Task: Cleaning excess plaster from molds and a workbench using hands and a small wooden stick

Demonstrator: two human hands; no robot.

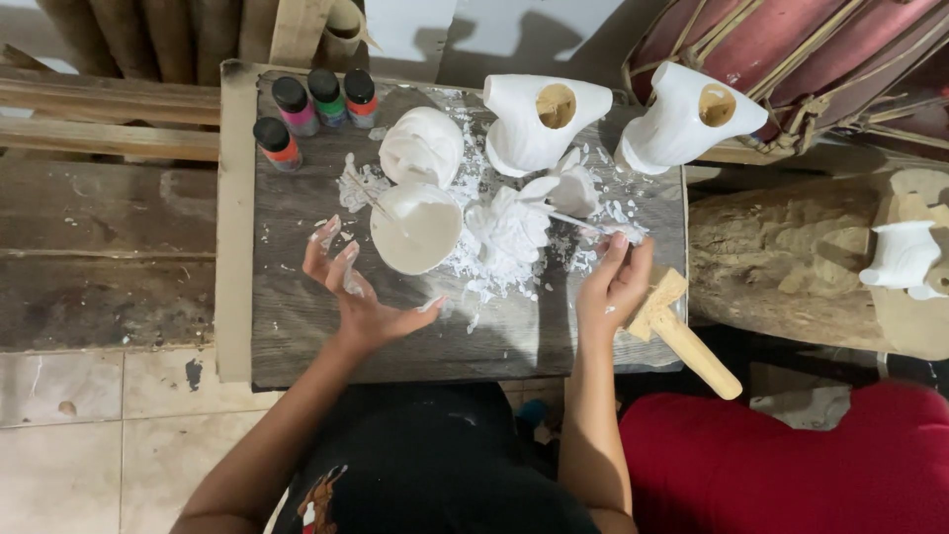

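Left hand [358,289] is held open and empty above the wooden worktop [297,326], its fingers spread and smeared white, just beside a white bowl of plaster [416,228]. Right hand [615,282] is closed around a thin plaster-caked tool [583,224], whose tip is laid against a small white figure [512,229] standing among white crumbs at the middle of the worktop. Four paint bottles [314,109] are seen at the far left corner, two white hollow casts [613,121] at the far edge, and a wooden mallet [680,331] just beside the right hand.
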